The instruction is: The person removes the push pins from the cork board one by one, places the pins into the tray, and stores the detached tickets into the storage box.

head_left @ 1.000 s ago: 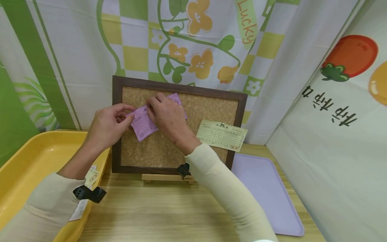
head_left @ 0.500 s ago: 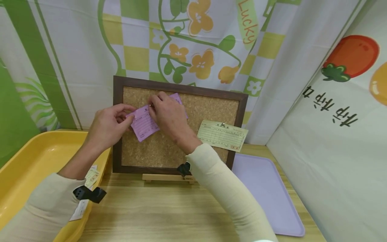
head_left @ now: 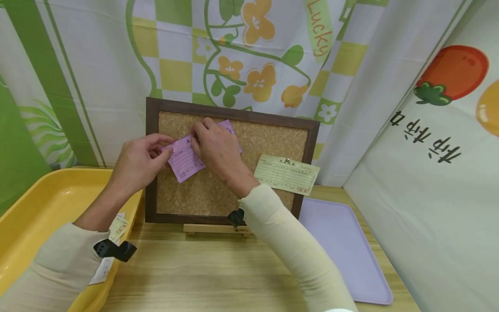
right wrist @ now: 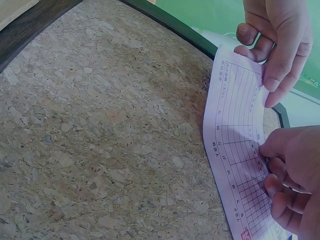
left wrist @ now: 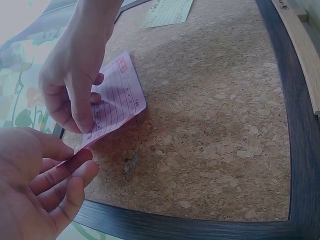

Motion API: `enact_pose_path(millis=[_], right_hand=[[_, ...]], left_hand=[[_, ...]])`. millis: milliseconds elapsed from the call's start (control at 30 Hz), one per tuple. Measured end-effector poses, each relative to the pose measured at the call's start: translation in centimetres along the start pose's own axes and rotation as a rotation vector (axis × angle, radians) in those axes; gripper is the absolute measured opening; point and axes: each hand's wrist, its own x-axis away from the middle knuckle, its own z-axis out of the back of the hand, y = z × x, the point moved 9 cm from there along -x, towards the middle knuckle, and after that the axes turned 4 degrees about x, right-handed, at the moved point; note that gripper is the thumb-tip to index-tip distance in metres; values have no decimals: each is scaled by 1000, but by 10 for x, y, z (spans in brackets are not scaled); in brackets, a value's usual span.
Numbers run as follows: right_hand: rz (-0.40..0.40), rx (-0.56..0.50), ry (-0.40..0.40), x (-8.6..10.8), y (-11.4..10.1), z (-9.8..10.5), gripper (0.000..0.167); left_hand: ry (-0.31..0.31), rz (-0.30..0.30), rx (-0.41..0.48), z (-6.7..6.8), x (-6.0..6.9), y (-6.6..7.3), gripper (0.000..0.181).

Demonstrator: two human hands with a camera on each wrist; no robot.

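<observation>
A pink printed slip point(head_left: 185, 160) lies tilted against the upper left of a dark-framed corkboard point(head_left: 195, 197). My left hand point(head_left: 138, 162) pinches the slip's left edge between thumb and fingers. At the slip's upper middle, my right hand point(head_left: 218, 149) has its thumb and fingertips pressed together, covering part of the paper; what lies beneath those fingertips is hidden. The left wrist view shows the slip point(left wrist: 117, 100) bowed out from the cork, with a small clear pin-like piece point(left wrist: 131, 163) in the board close by. A yellow-green slip point(head_left: 286, 174) hangs at the right under a small metal clip.
The board leans on a wooden stand point(head_left: 214, 229). A yellow tray point(head_left: 58, 190) with paper slips point(head_left: 118, 227) in it is at the left, and a lilac tray point(head_left: 343, 247) at the right. Behind hangs a patterned curtain point(head_left: 175, 52).
</observation>
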Motion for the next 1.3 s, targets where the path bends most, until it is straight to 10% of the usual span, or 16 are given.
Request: enact_pose_path(millis=[1300], right_hand=[[7,16,-16,-1,-3,-1,9]], left_hand=[[-6,-14,9,0,1,1,21]])
